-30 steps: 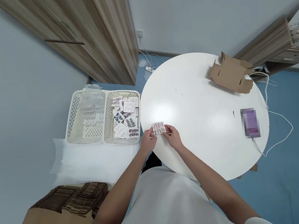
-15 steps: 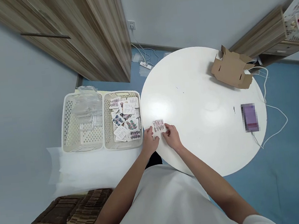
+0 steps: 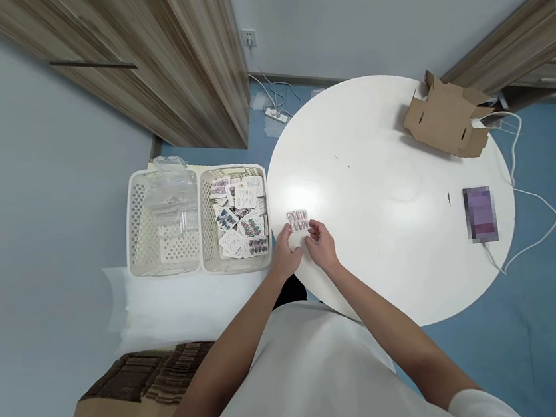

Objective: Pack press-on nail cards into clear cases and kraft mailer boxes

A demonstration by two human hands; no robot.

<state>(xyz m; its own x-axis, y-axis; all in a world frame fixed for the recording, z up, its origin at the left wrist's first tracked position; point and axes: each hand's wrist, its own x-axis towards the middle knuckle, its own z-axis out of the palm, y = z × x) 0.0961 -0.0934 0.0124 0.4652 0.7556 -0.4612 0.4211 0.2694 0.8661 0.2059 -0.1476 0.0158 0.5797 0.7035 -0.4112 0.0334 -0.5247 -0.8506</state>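
Observation:
A small clear card of press-on nails [image 3: 298,220] lies on the near left part of the round white table [image 3: 388,209]. My left hand [image 3: 287,252] has its fingers at the card's lower left corner. My right hand [image 3: 319,242] touches the card's lower right corner with curled fingers. Both hands rest on the table just behind the card.
Two white baskets stand left of the table: one [image 3: 164,221] holds clear plastic cases, the other [image 3: 239,216] holds several nail cards. White foam sheets [image 3: 178,303] and a box of brown cardboard pieces [image 3: 142,384] lie nearer me. A folded cardboard box [image 3: 449,122] and a purple phone [image 3: 479,214] with cable are on the table.
The card has gone from held up between both hands to lying on the table, with my fingers drawn back to its near corners. The camera shifted slightly.

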